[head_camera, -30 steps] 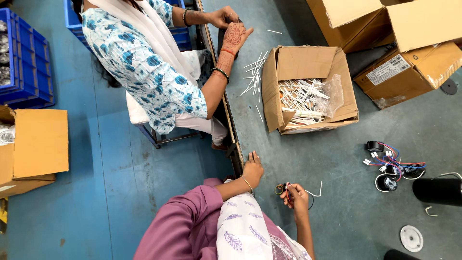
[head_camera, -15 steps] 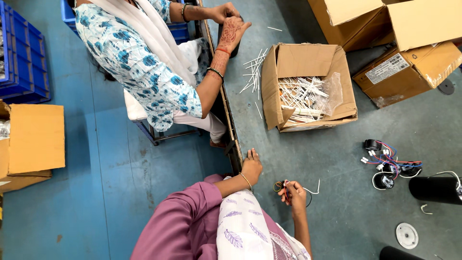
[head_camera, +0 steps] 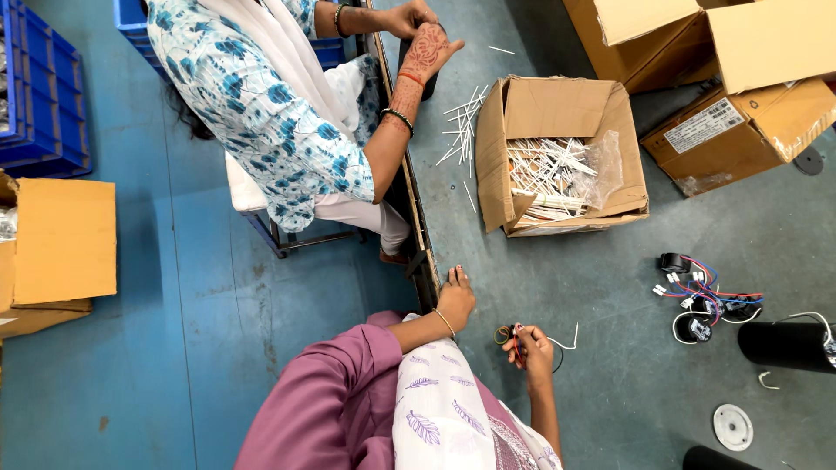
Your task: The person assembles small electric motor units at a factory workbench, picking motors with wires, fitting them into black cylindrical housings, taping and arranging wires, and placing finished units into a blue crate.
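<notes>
Grey table (head_camera: 610,287), open brown carton (head_camera: 562,113) of white sticks (head_camera: 544,178), labelled box (head_camera: 740,130) beside

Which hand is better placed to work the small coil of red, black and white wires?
Right hand: it pinches the small wire coil. Left hand rests open at the edge of the grey table, apart.

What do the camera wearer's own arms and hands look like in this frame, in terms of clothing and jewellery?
The left arm wears a mauve-pink long sleeve ending at mid-forearm, with a thin gold-coloured bangle at the wrist of the left hand. The right hand and its forearm are bare, with no bangle visible. A white scarf with a grey leaf print drapes between the arms.
</notes>
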A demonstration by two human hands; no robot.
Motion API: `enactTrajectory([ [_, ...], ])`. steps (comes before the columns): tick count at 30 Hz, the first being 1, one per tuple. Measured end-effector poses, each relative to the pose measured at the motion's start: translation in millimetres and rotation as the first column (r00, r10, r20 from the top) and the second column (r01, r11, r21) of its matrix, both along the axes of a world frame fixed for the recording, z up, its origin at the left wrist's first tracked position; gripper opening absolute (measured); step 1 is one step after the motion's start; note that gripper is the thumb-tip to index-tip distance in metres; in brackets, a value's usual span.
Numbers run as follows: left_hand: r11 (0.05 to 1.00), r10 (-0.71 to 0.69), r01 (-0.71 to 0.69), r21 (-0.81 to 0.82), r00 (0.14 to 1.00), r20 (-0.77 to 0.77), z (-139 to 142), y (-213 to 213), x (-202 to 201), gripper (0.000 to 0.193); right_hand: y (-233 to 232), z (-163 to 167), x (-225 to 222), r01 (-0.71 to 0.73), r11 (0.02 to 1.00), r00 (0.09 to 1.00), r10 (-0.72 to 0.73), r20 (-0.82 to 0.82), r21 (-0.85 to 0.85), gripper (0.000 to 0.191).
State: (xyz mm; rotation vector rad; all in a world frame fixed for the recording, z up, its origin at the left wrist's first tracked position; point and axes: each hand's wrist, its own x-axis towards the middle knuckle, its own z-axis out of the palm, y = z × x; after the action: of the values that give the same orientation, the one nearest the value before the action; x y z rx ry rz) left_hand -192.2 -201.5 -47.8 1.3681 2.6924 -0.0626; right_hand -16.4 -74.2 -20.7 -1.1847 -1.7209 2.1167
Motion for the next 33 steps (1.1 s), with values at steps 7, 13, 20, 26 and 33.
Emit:
enactTrajectory([
  [7,1.000,-0.016,0.016,0.004,1.000,0.025,0,-3,-1,0.070,-1,0,0,0.002,1.000,1.000,-0.002,-0.005,0.012,0.023],
  [13,1.000,-0.013,0.013,0.002,0.999,0.032,4,-4,0,0.073,-1,-1,1,0.006,1.000,1.000,-0.006,-0.010,0.005,0.024],
  [20,1.000,-0.009,0.009,-0.007,1.000,0.023,5,-3,-1,0.071,0,-2,3,-0.006,1.000,1.000,0.006,-0.012,0.020,0.026],
  [26,1.000,0.016,-0.015,0.017,0.999,-0.031,0,3,0,0.065,2,-4,2,0.010,1.000,1.000,-0.010,-0.009,0.020,0.025],
  [33,1.000,0.018,-0.018,0.009,1.000,-0.011,4,8,0,0.063,10,-7,2,0.018,1.000,1.000,-0.018,0.005,0.017,0.025],
])
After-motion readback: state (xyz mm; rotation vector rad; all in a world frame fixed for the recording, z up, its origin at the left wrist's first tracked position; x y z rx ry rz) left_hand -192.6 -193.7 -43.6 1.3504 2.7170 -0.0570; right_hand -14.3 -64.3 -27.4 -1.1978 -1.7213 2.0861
